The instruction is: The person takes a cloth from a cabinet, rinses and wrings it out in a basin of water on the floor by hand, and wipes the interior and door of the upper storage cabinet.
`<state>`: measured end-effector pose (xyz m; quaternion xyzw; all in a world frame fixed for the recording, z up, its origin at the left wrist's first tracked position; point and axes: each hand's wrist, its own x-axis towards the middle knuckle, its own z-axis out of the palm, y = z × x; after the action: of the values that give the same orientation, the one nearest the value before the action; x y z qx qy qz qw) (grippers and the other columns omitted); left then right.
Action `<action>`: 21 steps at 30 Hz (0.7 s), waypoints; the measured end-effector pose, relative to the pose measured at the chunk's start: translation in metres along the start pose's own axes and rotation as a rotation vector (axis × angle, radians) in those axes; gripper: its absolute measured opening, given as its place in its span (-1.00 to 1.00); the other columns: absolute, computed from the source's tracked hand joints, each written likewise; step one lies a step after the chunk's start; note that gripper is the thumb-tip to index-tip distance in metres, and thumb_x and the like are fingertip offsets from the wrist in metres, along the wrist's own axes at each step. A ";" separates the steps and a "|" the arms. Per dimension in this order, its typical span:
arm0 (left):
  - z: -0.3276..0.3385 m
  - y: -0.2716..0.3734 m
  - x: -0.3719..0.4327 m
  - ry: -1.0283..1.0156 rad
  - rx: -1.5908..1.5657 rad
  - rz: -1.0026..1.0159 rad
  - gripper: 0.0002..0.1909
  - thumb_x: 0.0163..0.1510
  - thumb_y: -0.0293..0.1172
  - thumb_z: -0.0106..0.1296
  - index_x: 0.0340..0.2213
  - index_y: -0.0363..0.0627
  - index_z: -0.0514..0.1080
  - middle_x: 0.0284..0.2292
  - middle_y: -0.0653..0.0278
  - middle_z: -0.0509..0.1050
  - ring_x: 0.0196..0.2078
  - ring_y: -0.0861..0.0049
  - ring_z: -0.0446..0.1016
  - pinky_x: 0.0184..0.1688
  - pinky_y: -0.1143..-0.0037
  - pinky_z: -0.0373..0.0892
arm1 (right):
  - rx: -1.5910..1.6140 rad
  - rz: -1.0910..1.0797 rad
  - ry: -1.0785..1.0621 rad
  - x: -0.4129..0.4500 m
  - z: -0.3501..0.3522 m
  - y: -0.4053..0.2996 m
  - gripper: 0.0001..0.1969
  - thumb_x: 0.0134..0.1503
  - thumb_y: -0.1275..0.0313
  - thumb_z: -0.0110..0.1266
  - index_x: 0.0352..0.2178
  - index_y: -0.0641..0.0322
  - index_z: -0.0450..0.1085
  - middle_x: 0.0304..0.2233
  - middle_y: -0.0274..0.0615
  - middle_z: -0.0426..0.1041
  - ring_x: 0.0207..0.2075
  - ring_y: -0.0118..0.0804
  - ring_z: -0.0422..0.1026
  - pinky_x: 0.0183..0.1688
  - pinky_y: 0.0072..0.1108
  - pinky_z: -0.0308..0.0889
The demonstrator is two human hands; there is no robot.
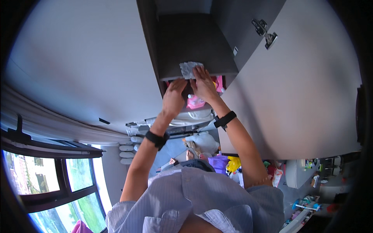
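Observation:
A crumpled, clear-looking plastic wrapper or bag (188, 70) lies at the front edge of a dark cabinet shelf (192, 43). My right hand (203, 84) has its fingertips on the right part of it, fingers stretched and palm down. My left hand (174, 97) is at the shelf's front edge, just left of the wrapper, fingers bent forward; whether it touches the edge or the wrapper is unclear. Below the shelf, a pink pouch with a white cap (196, 102) stands between my wrists, and another pink package (220, 83) is partly behind my right hand.
An open cabinet door (291, 96) with a metal hinge (264, 33) fills the right; a pale panel (87, 58) stands left. Under the cabinet are white items (192, 118). On the floor lie a white plush toy (204, 142), a purple bag (218, 163) and yellow gloves or a yellow bag (233, 164).

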<state>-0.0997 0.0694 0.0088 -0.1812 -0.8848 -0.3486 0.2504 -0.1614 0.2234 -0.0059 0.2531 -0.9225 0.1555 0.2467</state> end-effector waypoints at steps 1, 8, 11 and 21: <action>-0.003 0.002 -0.009 0.016 -0.042 -0.042 -0.63 -0.15 -0.74 -0.20 -0.25 -0.25 0.39 -0.18 0.08 0.38 -0.08 0.20 0.30 -0.03 0.42 0.24 | 0.004 -0.005 0.004 0.009 -0.005 -0.005 -0.58 0.09 0.35 -0.21 -0.06 0.44 0.15 0.01 0.16 0.14 0.10 0.04 0.05 0.16 -0.34 -0.12; -0.027 -0.001 -0.029 0.051 -0.106 -0.124 -0.73 -0.12 -0.70 -0.15 -0.31 -0.25 0.40 -0.28 0.09 0.43 -0.16 0.20 0.34 -0.14 0.40 0.29 | -0.143 0.053 -0.244 0.028 -0.013 -0.004 -0.55 0.12 0.29 -0.25 -0.06 0.48 0.16 0.00 0.16 0.16 0.10 0.04 0.06 0.18 -0.36 -0.18; -0.027 0.001 -0.035 0.045 -0.142 -0.152 -0.73 -0.12 -0.70 -0.14 -0.32 -0.25 0.40 -0.33 0.08 0.43 -0.20 0.19 0.35 -0.17 0.40 0.29 | -0.015 -0.065 -0.082 0.021 0.013 -0.004 -0.55 0.12 0.29 -0.26 -0.03 0.40 0.13 0.01 0.10 0.16 0.10 0.01 0.06 0.19 -0.38 -0.21; -0.036 -0.011 -0.050 0.126 -0.148 -0.308 -0.76 -0.10 -0.71 -0.16 -0.35 -0.26 0.41 -0.39 0.07 0.44 -0.26 0.17 0.37 -0.23 0.40 0.29 | -0.044 -0.201 -0.369 0.109 0.042 -0.018 -0.51 0.16 0.19 -0.40 0.10 0.10 -0.05 0.11 -0.14 0.03 0.13 -0.19 0.03 0.18 -0.48 -0.10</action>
<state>-0.0531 0.0294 -0.0025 -0.0394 -0.8566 -0.4576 0.2350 -0.2496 0.1487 0.0203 0.3626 -0.9253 0.0610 0.0930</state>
